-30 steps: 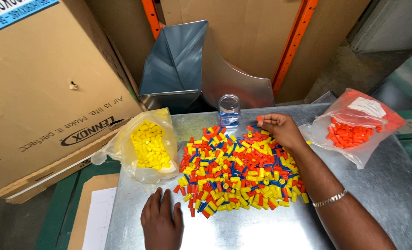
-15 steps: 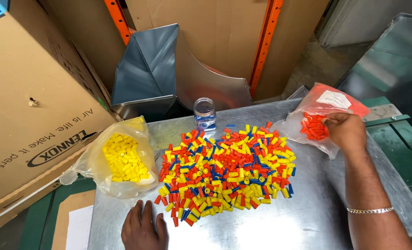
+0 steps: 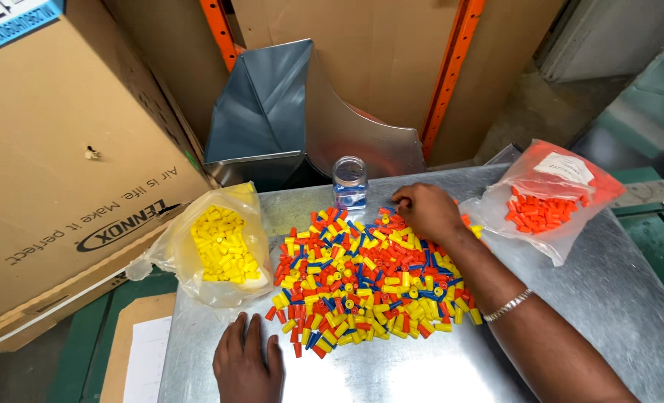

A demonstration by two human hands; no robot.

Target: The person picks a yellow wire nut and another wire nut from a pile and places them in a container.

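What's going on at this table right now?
A person is working over a pile of mixed wire connectors, yellow, orange and blue, on a metal table. The right hand rests on the far edge of the pile; the left hand lies flat on the table. A bag of yellow connectors sits left, a bag of orange connectors right, and a small clear jar behind the pile.

Mixed-colour caps (image 3: 362,287) — heaped on table (image 3: 608,313).

Warehouse or workshop: orange racking (image 3: 451,75), cardboard boxes (image 3: 71,149), sheet-metal duct (image 3: 272,104).
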